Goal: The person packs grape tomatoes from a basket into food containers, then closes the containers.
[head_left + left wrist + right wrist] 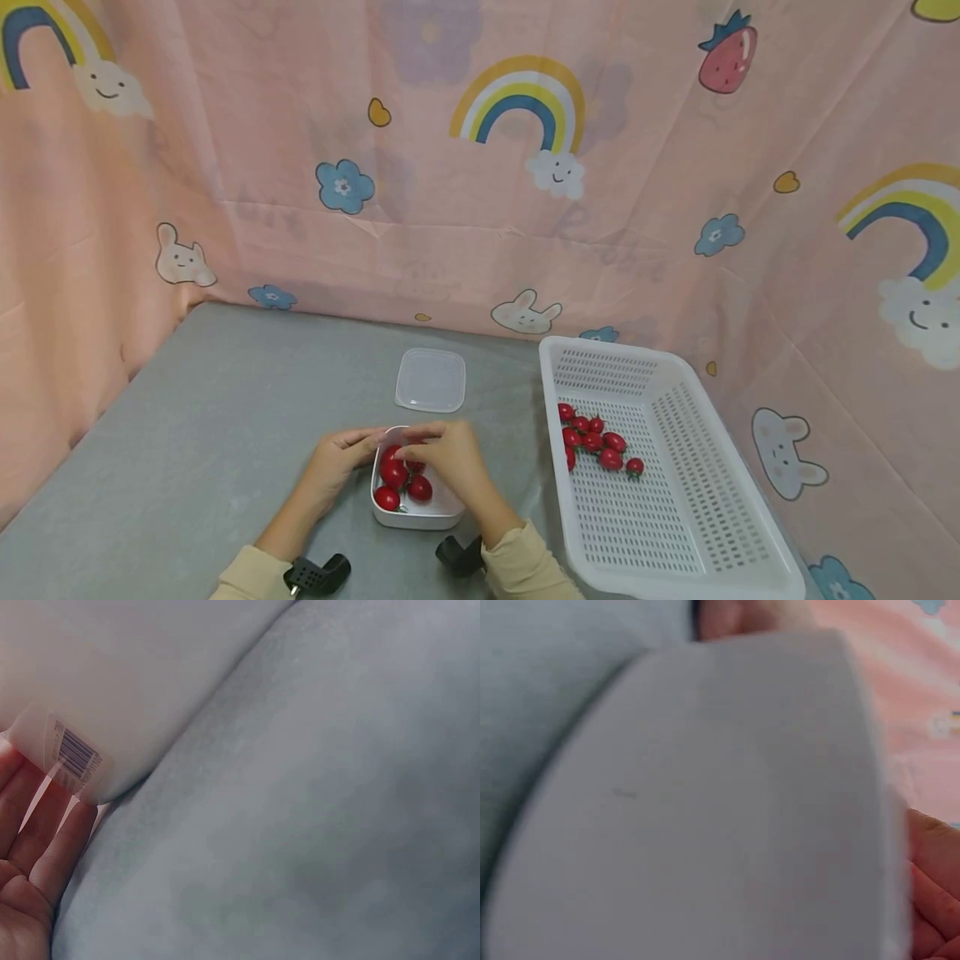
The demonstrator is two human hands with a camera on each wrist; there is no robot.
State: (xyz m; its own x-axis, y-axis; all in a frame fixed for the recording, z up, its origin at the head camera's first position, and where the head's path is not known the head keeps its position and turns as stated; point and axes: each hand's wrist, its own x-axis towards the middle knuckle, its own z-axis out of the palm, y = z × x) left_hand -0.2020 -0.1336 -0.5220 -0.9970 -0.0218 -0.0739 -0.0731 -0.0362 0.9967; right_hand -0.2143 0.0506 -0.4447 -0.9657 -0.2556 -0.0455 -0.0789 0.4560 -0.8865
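A small white plastic box [416,522] stands on the grey table and holds several red cherry tomatoes [393,475], some with green stems. My left hand [327,473] touches the box's left far corner. Its fingers [64,840] lie fairly straight against the outer wall, beside a clear barcode sticker [77,755]. From the right, my right hand [452,457] reaches over the rim, its thumb and fingers above the tomatoes at the far side. What lies between those fingertips is hidden. In the right wrist view the box wall [705,802] covers most of that hand.
A clear square lid [431,381] lies on the table behind the box. On the right stands a large white perforated basket [678,533], with several more cherry tomatoes [592,442] along its left side. A pink patterned curtain [420,250] hangs behind the table.
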